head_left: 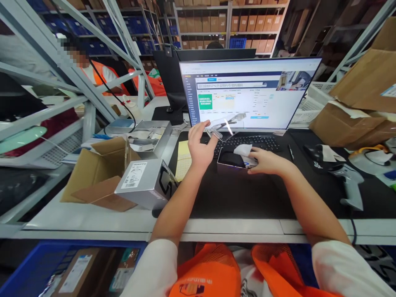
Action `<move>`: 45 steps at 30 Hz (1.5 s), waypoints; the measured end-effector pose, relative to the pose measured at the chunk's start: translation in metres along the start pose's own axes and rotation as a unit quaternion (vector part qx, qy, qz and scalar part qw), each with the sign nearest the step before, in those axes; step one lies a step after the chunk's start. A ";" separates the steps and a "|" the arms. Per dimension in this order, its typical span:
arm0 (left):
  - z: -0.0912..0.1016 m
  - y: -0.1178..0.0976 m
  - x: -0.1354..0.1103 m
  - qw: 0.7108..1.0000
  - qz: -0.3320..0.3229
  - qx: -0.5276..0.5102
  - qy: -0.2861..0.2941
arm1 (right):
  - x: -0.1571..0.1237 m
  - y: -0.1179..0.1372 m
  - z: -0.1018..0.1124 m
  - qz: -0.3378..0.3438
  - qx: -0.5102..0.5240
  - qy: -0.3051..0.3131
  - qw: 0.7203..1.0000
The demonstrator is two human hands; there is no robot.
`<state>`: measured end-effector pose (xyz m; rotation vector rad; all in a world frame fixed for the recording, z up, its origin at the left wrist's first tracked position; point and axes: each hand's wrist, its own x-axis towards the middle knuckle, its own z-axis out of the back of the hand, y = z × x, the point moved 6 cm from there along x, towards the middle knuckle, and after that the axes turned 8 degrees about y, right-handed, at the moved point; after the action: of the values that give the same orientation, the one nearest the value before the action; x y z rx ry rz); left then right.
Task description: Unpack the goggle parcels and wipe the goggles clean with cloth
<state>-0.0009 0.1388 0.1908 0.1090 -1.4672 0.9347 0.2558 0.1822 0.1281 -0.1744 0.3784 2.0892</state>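
My left hand (201,148) is raised in front of the monitor. Its thumb and fingers pinch a clear plastic bag (227,127) whose contents are hard to make out. Lower and to the right, a small dark open box (229,165) rests on the black desk mat (241,198). My right hand (264,161) reaches into the right end of this box, fingers closed on a white packet (243,150) that sticks out of it. Something black lies inside the box beside the packet. A silver box (144,185) with a white label stands left of my left forearm.
An open cardboard carton (93,173) and a grey tray (162,132) stand on the left. A monitor (247,95) and keyboard (256,142) are behind my hands. At right lie a barcode scanner (349,185), a pen (291,152), a tape roll (371,159) and cartons (337,126). Another person (102,74) sits far left.
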 end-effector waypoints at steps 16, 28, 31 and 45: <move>-0.069 -0.016 -0.043 0.827 0.292 -0.416 0.239 | -0.073 0.030 0.051 0.208 0.199 -0.386 0.877; -0.052 -0.028 -0.033 0.869 0.272 -0.296 0.289 | -0.094 0.024 0.068 0.232 0.110 -0.377 0.890; -0.039 -0.030 -0.025 0.878 0.242 -0.249 0.329 | -0.116 0.010 0.075 0.265 0.224 -0.281 0.895; -0.064 -0.021 -0.042 0.846 0.320 -0.343 0.252 | -0.061 0.030 0.055 0.252 0.265 -0.305 0.879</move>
<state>0.0692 0.1428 0.1533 -1.1388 -1.2542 0.7997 0.2637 0.1364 0.2021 0.9843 0.6285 2.3021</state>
